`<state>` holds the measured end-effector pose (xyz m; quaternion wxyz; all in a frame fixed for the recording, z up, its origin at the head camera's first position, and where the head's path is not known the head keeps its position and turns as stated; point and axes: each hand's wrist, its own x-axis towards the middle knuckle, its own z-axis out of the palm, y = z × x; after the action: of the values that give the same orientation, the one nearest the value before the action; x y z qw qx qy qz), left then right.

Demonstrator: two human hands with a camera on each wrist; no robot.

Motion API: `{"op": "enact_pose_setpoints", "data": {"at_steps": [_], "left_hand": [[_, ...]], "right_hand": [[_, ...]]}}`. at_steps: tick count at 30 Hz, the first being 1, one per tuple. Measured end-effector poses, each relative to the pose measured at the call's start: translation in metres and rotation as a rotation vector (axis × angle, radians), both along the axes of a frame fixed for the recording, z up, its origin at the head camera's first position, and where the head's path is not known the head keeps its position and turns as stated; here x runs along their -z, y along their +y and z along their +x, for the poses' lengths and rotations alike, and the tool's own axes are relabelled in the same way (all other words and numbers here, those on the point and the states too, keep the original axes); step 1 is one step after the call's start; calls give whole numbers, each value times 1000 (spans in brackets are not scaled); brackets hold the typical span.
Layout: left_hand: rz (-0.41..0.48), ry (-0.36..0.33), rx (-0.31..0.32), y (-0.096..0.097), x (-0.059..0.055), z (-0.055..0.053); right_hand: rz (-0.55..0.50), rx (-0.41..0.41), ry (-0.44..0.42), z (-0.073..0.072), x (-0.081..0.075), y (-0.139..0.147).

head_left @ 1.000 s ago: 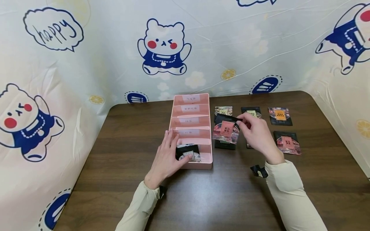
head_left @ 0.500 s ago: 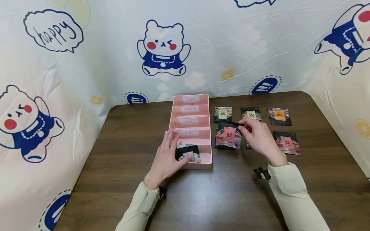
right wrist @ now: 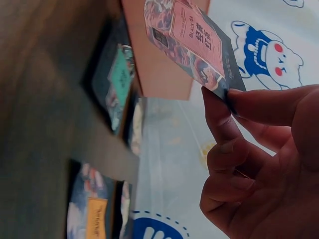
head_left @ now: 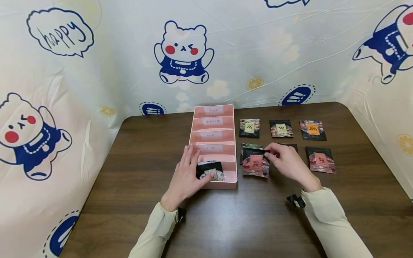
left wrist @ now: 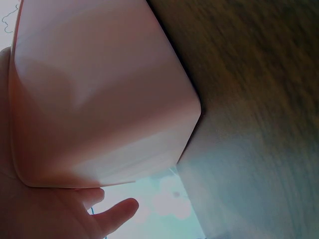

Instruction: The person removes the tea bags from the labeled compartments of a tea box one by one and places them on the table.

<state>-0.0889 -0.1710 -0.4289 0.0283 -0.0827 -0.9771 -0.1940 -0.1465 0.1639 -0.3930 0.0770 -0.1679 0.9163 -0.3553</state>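
Between thumb and fingertips, my right hand (head_left: 288, 163) pinches the top corner of a black tea sachet with a pink label (head_left: 256, 163), printed "BLACK TEA" in the right wrist view. It overlaps a greenish sachet (head_left: 252, 146) in the head view. My left hand (head_left: 185, 179) rests with extended fingers along the left rim of a pink divided box (head_left: 219, 185). Its thumb reaches over the nearest compartment, in front of a black sachet with a pale label (head_left: 220, 171). In the left wrist view, the box's outer wall (left wrist: 99, 99) fills much of the picture.
Several sachets lie in rows right of the box: two green-labelled at the back (head_left: 249, 128), an orange-labelled one (head_left: 313, 129) and a pink-labelled one (head_left: 321, 160). Another dark sachet (head_left: 292, 146) is partly behind my right hand. White labels mark the box's compartments. A printed curtain (head_left: 129, 71) surrounds the table.
My right hand has brought the pink-labelled sachet nearer to me and slightly right, uncovering the back-left sachet and the top of the greenish one. My left hand has stayed on the box.
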Motion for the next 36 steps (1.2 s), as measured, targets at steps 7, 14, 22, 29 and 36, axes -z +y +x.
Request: {"op": "enact_pose_setpoints", "data": {"at_steps": [7, 14, 22, 29, 36], "left_hand": [[-4, -17, -9, 0, -1, 0], [1, -10, -4, -1, 0, -1], [-5, -17, -3, -1, 0, -2], [-3, -10, -2, -2, 1, -2], [-1, -20, -4, -2, 0, 0]], "right_hand": [[11, -39, -14, 3, 9, 1], [-2, -65, -57, 6, 16, -3], [5, -83, -72, 8, 24, -3], [3, -107, -91, 11, 33, -2], [35, -115, -89, 13, 37, -3]]}}
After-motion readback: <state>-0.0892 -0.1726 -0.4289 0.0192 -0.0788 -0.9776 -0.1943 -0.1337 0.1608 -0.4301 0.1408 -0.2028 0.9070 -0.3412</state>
